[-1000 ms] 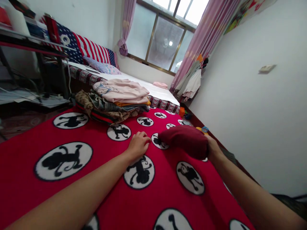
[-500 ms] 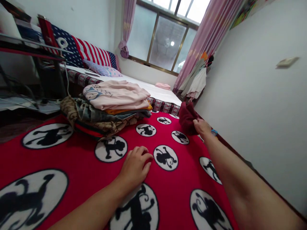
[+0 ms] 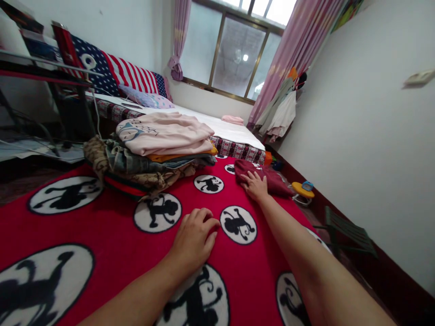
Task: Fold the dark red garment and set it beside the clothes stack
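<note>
My right hand (image 3: pixel 255 185) lies with fingers spread on a folded maroon garment (image 3: pixel 277 180), pressing it against the red blanket (image 3: pixel 125 235) printed with monkey figures. Part of the garment's edge hangs near the blanket's right side. My left hand (image 3: pixel 196 235) rests on the blanket closer to me, its fingers loosely bent and holding nothing. Left of my right hand stands a stack of folded clothes, with a pale pink sweatshirt (image 3: pixel 170 133) on top and jeans (image 3: pixel 127 156) and a brown patterned garment (image 3: pixel 149 179) under it.
Behind the blanket is a bed with a white sheet (image 3: pixel 204 118), holding a pillow (image 3: pixel 149 97) and a pink folded cloth (image 3: pixel 232 119). A cluttered desk (image 3: pixel 44 74) stands at left. Along the right wall are a yellow stool (image 3: pixel 302 190) and a dark green folding stool (image 3: pixel 350 231).
The maroon garment, earlier gripped and lifted in my right hand, now lies on the blanket. My right hand has moved left and opened onto it. My left hand has barely shifted.
</note>
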Tool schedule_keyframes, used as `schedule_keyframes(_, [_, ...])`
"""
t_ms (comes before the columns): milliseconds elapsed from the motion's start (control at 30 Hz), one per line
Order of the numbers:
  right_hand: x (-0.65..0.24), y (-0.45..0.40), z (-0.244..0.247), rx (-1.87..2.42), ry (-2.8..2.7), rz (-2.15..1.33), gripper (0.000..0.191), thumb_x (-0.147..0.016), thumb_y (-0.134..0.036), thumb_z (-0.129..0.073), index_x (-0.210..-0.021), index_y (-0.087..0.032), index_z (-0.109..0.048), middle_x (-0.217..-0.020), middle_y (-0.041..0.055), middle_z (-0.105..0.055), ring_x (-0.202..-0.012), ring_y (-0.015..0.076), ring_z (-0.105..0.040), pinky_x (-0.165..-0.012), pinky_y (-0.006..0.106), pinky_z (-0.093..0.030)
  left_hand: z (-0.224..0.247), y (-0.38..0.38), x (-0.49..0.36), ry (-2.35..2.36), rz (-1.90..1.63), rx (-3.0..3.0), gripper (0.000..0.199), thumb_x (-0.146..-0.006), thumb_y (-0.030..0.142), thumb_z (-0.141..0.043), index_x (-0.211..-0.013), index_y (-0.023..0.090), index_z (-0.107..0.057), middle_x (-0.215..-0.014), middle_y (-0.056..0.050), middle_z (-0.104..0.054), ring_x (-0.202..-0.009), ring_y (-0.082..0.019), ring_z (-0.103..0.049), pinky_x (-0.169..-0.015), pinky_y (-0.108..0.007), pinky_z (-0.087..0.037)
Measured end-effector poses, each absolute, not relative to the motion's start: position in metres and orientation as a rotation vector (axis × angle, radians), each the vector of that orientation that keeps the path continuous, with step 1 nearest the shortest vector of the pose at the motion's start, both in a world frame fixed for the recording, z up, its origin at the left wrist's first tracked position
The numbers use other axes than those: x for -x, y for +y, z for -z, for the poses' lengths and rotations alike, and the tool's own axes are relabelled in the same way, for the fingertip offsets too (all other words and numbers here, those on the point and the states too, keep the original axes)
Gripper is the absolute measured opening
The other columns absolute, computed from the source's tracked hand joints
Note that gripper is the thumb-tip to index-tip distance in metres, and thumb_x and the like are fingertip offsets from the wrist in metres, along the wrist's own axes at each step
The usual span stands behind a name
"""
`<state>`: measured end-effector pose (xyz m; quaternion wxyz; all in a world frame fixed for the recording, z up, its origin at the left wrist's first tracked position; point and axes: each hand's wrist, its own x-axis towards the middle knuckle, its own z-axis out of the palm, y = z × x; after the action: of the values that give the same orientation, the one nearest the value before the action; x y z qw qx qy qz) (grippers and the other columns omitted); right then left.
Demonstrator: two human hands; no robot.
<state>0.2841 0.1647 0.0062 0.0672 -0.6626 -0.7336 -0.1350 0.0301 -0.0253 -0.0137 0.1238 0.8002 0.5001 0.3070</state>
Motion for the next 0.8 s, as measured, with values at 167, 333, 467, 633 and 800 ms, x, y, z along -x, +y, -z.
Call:
schedule_keyframes(167, [-0.262,0.172,-0.019,1.951,-2.25,0.184,0.038,-0.096,-0.045,-0.042,-0.127,-0.034,-0.06,-0.142,0.0018,-0.052,-0.132,0.0239,-0.044,-0.112,0.05,-0.025,0.016,-0.024,-0.029,1.446,-0.896,-2.325,0.021,-0.086,0.024,-0.055,-0.102,0.029,-0.069,-0.112,-0.004,-0.059,-0.105,-0.023,-0.05,-0.09,-0.04,-0.039])
schedule_keyframes(333, [-0.291,0.168,-0.04,1.983,-1.936,0.269,0.059,-0.1,-0.046,-0.012,-0.143,-0.022,-0.045,-0.141,0.0109,-0.051,-0.128,0.0242,-0.046,-0.107,0.042,-0.033,0.016,-0.024,-0.029,1.435,-0.905,-2.311,0.021,-0.085,0.024,-0.056,-0.101,0.029,-0.069,-0.112,-0.004,-0.059,-0.105,-0.023,-0.05,-0.09,-0.04,-0.038])
schedule_keyframes(467, [-0.323,0.161,-0.02,2.264,-1.582,0.143,0.063,-0.094,-0.063,-0.024,-0.146,-0.032,-0.037,-0.154,0.0129,-0.031,-0.141,0.0364,-0.025,-0.106,0.066,-0.022,0.015,-0.024,-0.029,1.449,-0.901,-2.298,0.02,-0.084,0.023,-0.058,-0.101,0.029,-0.069,-0.11,-0.003,-0.059,-0.103,-0.022,-0.05,-0.09,-0.039,-0.038])
schedule_keyframes(633, [-0.327,0.156,0.005,2.304,-1.573,0.1,0.066,-0.092,-0.068,-0.019,-0.149,-0.035,-0.029,-0.158,0.011,-0.021,-0.145,0.0341,-0.013,-0.107,0.069,-0.016,0.014,-0.024,-0.029,1.441,-0.901,-2.304,0.021,-0.085,0.023,-0.057,-0.101,0.028,-0.069,-0.11,-0.004,-0.06,-0.103,-0.023,-0.05,-0.089,-0.039,-0.038])
schedule_keyframes(800, [-0.315,0.145,0.009,2.369,-1.491,0.125,0.077,-0.091,-0.068,-0.02,-0.154,-0.026,-0.011,-0.161,0.0134,-0.003,-0.147,0.0346,0.001,-0.11,0.066,-0.015,0.014,-0.022,-0.027,1.419,-0.901,-2.306,0.021,-0.084,0.023,-0.057,-0.1,0.028,-0.07,-0.109,-0.004,-0.06,-0.103,-0.022,-0.051,-0.089,-0.038,-0.038])
